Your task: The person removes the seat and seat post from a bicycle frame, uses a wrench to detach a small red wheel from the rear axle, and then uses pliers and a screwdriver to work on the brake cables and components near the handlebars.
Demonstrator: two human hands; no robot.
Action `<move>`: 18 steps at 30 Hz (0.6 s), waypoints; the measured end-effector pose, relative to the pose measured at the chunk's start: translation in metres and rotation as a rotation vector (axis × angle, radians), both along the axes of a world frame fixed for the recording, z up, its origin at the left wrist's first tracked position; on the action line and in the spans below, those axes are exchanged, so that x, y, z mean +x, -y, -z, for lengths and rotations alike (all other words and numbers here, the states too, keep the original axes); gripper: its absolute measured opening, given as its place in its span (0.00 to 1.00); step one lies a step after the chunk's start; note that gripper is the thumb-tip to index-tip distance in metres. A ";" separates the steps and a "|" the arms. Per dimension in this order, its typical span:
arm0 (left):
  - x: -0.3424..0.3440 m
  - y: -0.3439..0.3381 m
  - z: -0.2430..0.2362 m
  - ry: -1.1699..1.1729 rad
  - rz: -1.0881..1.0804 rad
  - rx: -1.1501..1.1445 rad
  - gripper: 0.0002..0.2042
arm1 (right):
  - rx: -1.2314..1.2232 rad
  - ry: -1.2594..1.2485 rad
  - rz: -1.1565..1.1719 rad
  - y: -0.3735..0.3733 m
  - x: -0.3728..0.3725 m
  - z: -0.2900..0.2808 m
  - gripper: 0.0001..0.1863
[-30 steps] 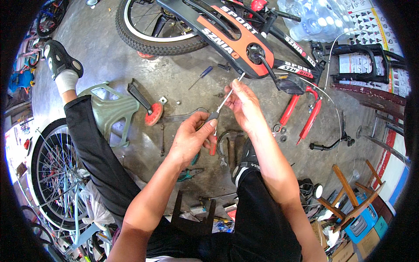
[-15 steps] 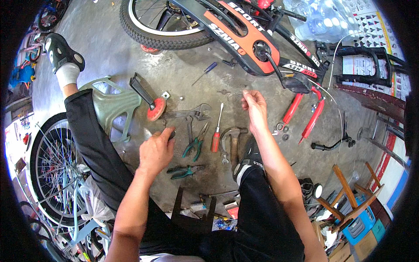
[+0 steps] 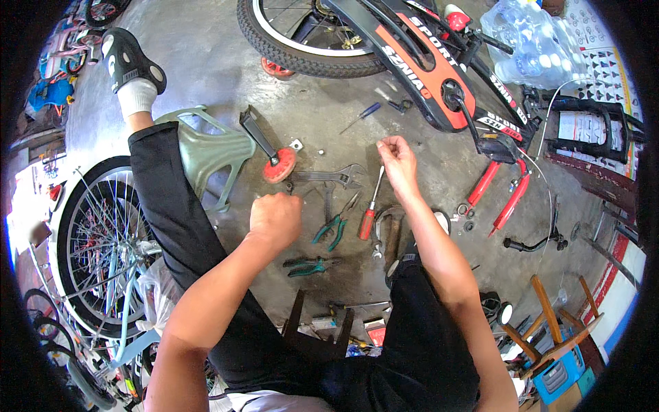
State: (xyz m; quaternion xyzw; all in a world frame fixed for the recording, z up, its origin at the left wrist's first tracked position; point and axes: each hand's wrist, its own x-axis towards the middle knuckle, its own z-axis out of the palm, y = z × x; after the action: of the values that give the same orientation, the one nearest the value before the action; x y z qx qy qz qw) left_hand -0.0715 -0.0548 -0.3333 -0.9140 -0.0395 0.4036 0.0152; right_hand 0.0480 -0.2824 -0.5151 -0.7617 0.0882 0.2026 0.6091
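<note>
While hovering apart over floor tools, having dropped the red-handled screwdriver [image 3: 371, 206]: left hand [image 3: 276, 218] fisting empty, right hand [image 3: 397, 155] curling loosely, regrouping.

Red-handled screwdriver [image 3: 371, 204] flat on floor

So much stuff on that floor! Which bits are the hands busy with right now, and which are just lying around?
At the hands:
- left hand, closed in a fist above the floor
- right hand, fingers curled
- red-handled screwdriver, lying just below the right hand
- adjustable wrench, between the hands

Lying about:
- green-handled pliers
- blue screwdriver
- red training wheel
- orange-and-black bicycle frame
</note>
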 end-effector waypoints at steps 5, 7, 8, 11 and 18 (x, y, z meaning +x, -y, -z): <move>0.007 0.010 -0.004 -0.024 0.006 -0.011 0.07 | -0.191 0.098 -0.178 -0.001 -0.020 -0.017 0.13; 0.012 0.016 -0.007 -0.039 0.015 -0.020 0.07 | 0.193 -0.065 0.059 0.002 -0.015 -0.029 0.20; 0.013 0.017 -0.006 -0.039 0.001 -0.012 0.07 | 0.391 -0.138 0.175 0.000 -0.006 -0.044 0.23; 0.011 0.019 -0.006 -0.048 -0.033 0.009 0.08 | 0.935 -0.329 0.539 0.008 0.032 -0.099 0.33; 0.030 0.021 -0.014 -0.074 -0.046 0.047 0.09 | 0.940 -0.380 0.485 0.029 0.057 -0.096 0.32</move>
State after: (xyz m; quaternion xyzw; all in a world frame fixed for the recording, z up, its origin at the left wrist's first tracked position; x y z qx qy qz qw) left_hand -0.0415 -0.0753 -0.3188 -0.8966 -0.0692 0.4365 0.0289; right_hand 0.1046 -0.3117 -0.4192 -0.3161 0.2694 0.2079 0.8856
